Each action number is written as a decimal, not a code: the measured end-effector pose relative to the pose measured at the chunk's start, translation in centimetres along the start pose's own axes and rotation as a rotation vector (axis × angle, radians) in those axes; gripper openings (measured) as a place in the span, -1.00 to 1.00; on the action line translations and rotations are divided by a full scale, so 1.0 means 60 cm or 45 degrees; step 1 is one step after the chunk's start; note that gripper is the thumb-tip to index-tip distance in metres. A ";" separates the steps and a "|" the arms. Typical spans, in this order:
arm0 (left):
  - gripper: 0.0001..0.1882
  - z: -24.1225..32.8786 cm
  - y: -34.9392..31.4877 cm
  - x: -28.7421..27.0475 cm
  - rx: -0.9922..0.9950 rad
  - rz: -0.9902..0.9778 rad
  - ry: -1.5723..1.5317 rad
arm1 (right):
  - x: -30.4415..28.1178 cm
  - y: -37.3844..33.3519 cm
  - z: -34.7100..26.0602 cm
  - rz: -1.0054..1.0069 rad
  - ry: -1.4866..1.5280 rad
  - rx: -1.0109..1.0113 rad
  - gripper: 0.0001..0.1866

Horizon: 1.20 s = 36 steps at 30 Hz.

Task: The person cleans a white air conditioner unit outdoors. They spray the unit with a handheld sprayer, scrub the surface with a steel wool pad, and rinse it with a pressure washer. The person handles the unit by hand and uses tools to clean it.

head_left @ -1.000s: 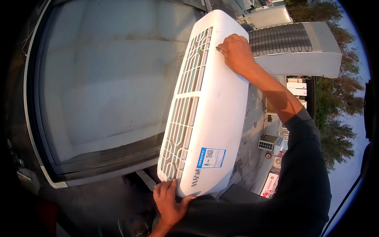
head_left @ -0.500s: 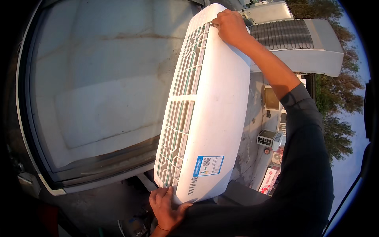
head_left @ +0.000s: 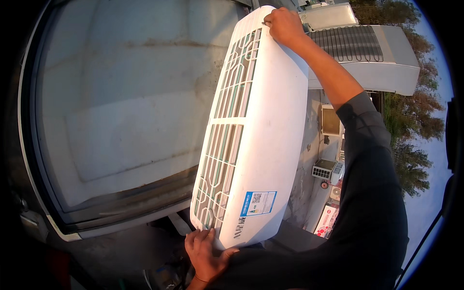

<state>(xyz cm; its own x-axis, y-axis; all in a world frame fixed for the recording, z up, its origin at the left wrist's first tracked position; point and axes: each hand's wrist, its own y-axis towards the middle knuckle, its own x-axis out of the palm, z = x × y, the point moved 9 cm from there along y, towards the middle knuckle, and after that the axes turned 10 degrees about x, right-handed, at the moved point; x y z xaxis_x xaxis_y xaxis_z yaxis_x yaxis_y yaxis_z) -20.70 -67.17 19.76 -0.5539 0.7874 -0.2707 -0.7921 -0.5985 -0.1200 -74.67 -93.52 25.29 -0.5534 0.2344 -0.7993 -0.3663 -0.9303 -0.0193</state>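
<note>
A long white air conditioner indoor unit (head_left: 275,121), with a barred grille (head_left: 224,135) along its left side and a blue-edged label near its lower end, stands on end and leans slightly right. My left hand (head_left: 207,256) grips its lower end, fingers over the grille's bottom edge and thumb against the white casing. Up at the far end, my right hand (head_left: 284,28) is closed around the unit's corner, its fingers curled at the top of the grille. The right fingertips are partly hidden. My right arm stretches across the right side of the unit.
A large pale panel in a dark frame (head_left: 121,111) fills the left. Beyond the unit lie a white appliance with a black coil grid (head_left: 386,58), a small boxy unit with a vented side (head_left: 324,170), and a red-and-white box (head_left: 327,221). Trees (head_left: 411,121) stand at the far right.
The unit has shifted slightly to the right, its lower end most visibly. Both hands have moved with it and keep their grip.
</note>
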 end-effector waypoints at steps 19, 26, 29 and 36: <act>-0.11 -0.008 0.001 0.010 -0.009 0.026 -0.075 | -0.018 -0.030 -0.020 0.111 0.132 -0.123 -0.83; -0.07 0.000 0.005 0.018 -0.026 0.066 -0.088 | -0.101 -0.208 -0.092 0.073 0.304 -0.295 -0.81; -0.14 0.010 0.005 0.011 -0.001 0.035 -0.096 | -0.053 -0.119 -0.053 0.043 0.058 -0.039 -0.76; -0.14 0.009 0.005 0.017 0.012 0.099 -0.103 | -0.161 -0.391 -0.128 0.004 0.601 -0.101 -0.82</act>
<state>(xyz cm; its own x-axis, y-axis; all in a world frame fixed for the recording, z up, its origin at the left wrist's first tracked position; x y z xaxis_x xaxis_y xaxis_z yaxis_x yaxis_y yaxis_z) -21.63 -66.46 19.99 -0.6325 0.7480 -0.2011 -0.7480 -0.6573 -0.0922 -54.99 -76.13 28.83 -0.1473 0.0952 -0.9845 -0.2966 -0.9538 -0.0478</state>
